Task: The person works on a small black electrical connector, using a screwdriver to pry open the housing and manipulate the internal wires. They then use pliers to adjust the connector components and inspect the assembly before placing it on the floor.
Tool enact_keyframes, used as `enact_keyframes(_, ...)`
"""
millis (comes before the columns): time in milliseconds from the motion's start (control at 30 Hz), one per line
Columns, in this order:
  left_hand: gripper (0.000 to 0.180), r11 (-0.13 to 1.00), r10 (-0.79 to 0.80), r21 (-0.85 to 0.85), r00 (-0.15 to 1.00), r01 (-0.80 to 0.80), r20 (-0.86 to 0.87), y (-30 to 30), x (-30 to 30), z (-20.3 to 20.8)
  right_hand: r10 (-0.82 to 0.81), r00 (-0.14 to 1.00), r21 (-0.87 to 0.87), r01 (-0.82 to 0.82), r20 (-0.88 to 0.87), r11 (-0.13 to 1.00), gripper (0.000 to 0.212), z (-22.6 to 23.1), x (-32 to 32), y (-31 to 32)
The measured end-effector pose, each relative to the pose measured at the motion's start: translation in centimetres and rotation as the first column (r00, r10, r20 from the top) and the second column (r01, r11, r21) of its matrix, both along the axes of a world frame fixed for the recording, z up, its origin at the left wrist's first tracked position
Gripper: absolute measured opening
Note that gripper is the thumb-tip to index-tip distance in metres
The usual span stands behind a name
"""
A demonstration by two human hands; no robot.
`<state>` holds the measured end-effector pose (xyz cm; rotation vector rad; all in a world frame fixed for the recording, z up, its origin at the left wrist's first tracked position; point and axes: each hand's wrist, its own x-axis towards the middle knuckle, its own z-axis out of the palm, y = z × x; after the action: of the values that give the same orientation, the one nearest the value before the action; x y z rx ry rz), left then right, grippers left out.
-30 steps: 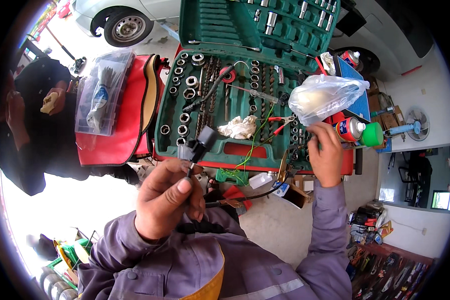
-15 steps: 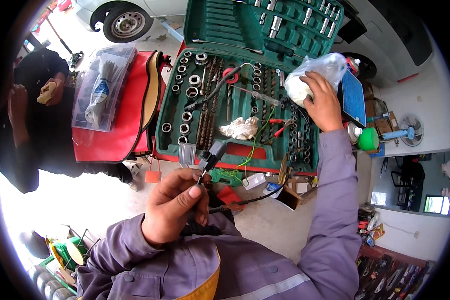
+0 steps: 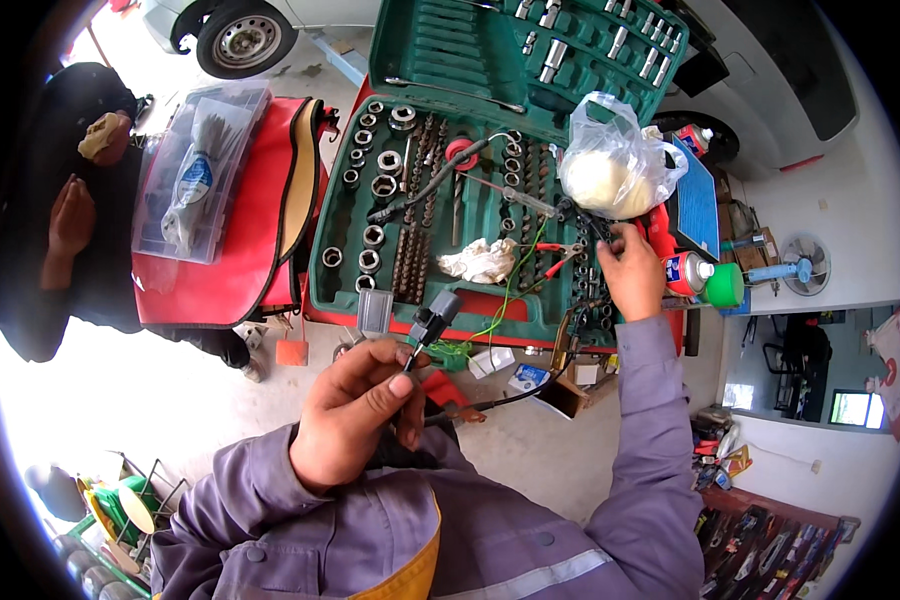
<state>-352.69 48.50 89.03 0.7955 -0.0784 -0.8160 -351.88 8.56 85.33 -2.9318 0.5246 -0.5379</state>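
My left hand (image 3: 355, 410), at the lower middle, pinches the wires of a dark grey electrical connector (image 3: 436, 318). A black cable (image 3: 510, 400) runs from near that hand to the right, toward the tool case. Over the right edge of the open green socket case (image 3: 515, 325) is my right hand (image 3: 632, 275). Its fingers are closed around a slim dark piece (image 3: 597, 228), whose kind is unclear. Just beyond them sits a clear plastic bag (image 3: 610, 185) with a pale round thing inside. In the case lie a crumpled white rag (image 3: 480, 260), a test lead with red-handled clips (image 3: 565, 260) and a thin screwdriver-like probe (image 3: 515, 194).
To the left, a clear plastic box (image 3: 202, 170) rests on a red cover (image 3: 270, 235). Another person (image 3: 45, 220) stands beyond it, holding food (image 3: 103, 138). Spray cans (image 3: 687, 272) and a blue filter (image 3: 698, 205) stand right of the case. Cars are parked behind.
My right hand has left the plastic bag and come nearer, down to the case's right edge, closing on a dark piece. My left hand still holds the connector. The other person's hands have shifted.
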Motion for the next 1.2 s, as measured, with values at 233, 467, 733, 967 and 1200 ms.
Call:
enact_keyframes(233, 0.018, 0.999, 0.036, 0.028, 0.999, -0.035, -0.040, -0.1, 0.2, 0.5, 0.150, 0.976, 0.293, -0.192, 0.160, 0.937, 0.019, 1.0, 0.7, -0.3)
enact_keyframes(467, 0.015, 0.998, 0.058, -0.022, 0.997, -0.059, -0.060, 0.4, 0.3, 1.9, -0.180, 0.859, 0.689, -0.241, 0.480, 0.684, 0.021, 10.1, -5.2, 5.7)
enact_keyframes(733, 0.016, 0.948, 0.318, -0.031, 0.932, -0.317, 0.176, 3.4, 2.7, 5.0, -0.391, 0.700, 0.650, -0.709, 0.598, -0.274, 0.043, 9.6, -11.0, 15.0)
enact_keyframes(967, 0.020, 0.802, 0.328, 0.434, 0.910, -0.410, 0.254, 1.1, 0.5, 7.6, 0.376, 0.458, 0.431, -0.888, 0.806, 0.158, 0.036, 2.6, -7.1, 27.0)
enact_keyframes(1200, 0.022, 0.624, 0.400, 0.605, 0.868, -0.494, 0.295, 3.1, -0.5, 5.7, 0.812, 0.305, 0.326, -0.933, 0.497, 0.152, 0.023, -0.4, -6.1, 29.7)
